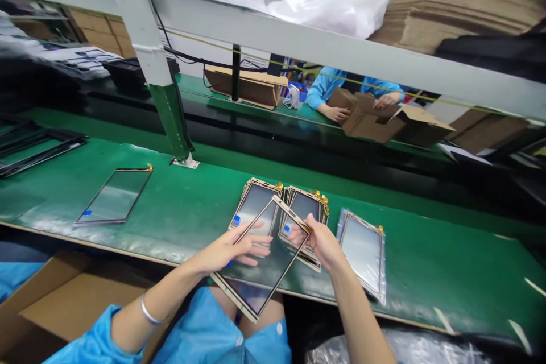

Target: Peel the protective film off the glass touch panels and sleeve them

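A framed clear touch-screen glass panel [273,273] is held tilted over the table's front edge. My right hand [319,242] is closed on its upper right corner, with some fingers behind the glass. At its left side, my left hand [245,247] has its fingers stretched out; whether they press on the panel is unclear. Just beyond my hands lie two stacks of similar panels, a left stack [261,196] and a right stack [303,205], with gold flex tabs and blue stickers. A plastic-wrapped panel [362,253] rests to the right.
On the green table [183,210], a single glass panel [117,196] lies at left. Black frames [38,148] sit farther left. A post [164,96] rises from the table. Below is an open cardboard box [85,301]. Across the line, a co-worker's hands [336,114] handle a carton [371,116].
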{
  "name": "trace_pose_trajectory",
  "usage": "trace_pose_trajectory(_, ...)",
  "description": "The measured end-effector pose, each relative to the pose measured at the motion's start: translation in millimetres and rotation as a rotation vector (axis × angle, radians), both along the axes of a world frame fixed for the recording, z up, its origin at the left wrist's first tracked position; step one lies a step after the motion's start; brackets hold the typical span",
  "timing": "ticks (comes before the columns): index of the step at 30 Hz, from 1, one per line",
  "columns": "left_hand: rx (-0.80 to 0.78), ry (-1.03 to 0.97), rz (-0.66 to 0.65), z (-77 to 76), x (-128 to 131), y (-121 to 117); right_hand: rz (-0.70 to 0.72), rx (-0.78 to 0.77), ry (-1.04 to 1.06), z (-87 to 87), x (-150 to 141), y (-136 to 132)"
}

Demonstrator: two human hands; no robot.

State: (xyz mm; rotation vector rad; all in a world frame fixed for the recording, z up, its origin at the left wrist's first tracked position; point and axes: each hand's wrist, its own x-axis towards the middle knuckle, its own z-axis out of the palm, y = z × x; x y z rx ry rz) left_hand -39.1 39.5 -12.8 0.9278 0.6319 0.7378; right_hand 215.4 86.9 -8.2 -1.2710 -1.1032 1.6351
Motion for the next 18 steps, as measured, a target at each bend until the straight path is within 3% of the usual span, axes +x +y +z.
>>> trace_pose_trajectory(4,-0.081,-0.029,-0.049,11.5,-2.0,-11.2,-0.112,0.239,-0.202,-4.8,-9.4,-28.7)
trace_pose_trajectory(7,-0.055,0.005,-0.082,19.5,-7.1,-16.6,-0.164,0.389,-0.349,-13.9,-7.5,-44.6)
trace_pose_trajectory(10,0.021,0.102,-0.168,27.6,-16.4,-22.6,0.028,0.442,-0.397,-5.3,-0.1,-43.4)
trace_pose_trajectory(15,0.197,0.310,-0.369,45.6,-27.6,-31.6,0.437,0.397,-0.314,37.7,-2.2,-25.6)
trace_pose_trajectory(18,0.278,0.371,-0.416,52.6,-30.3,-34.2,0.514,0.386,-0.318,52.1,-10.9,-22.8)
